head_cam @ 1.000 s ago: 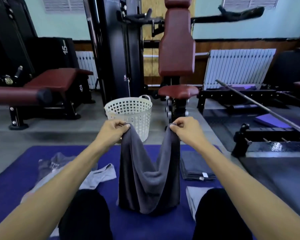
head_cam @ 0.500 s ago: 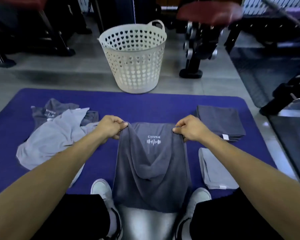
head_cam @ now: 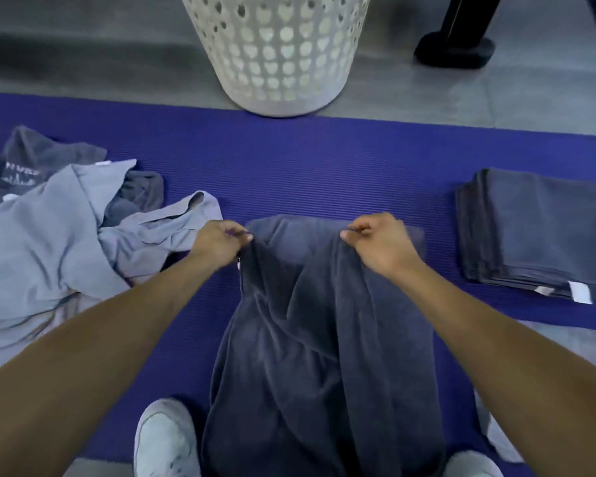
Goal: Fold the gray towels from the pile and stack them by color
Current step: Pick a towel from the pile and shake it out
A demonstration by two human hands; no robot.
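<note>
Roughly midway, I'd say: a folded stack of dark gray towels is sitting on the blue mat at 3 o'clock, and the unfolded pile of light and dark ones is waiting at 9 o'clock. The left hand and right hand are each pinching a top corner of a dark gray towel, their grip clamped on it, center at 6 o'clock, draping toward the feet.

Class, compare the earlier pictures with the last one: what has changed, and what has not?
Both hands, left and right, lowered the dark gray towel from the air toward the mat. Their pinch on its corners, the pile and the folded stack are unchanged.
</note>
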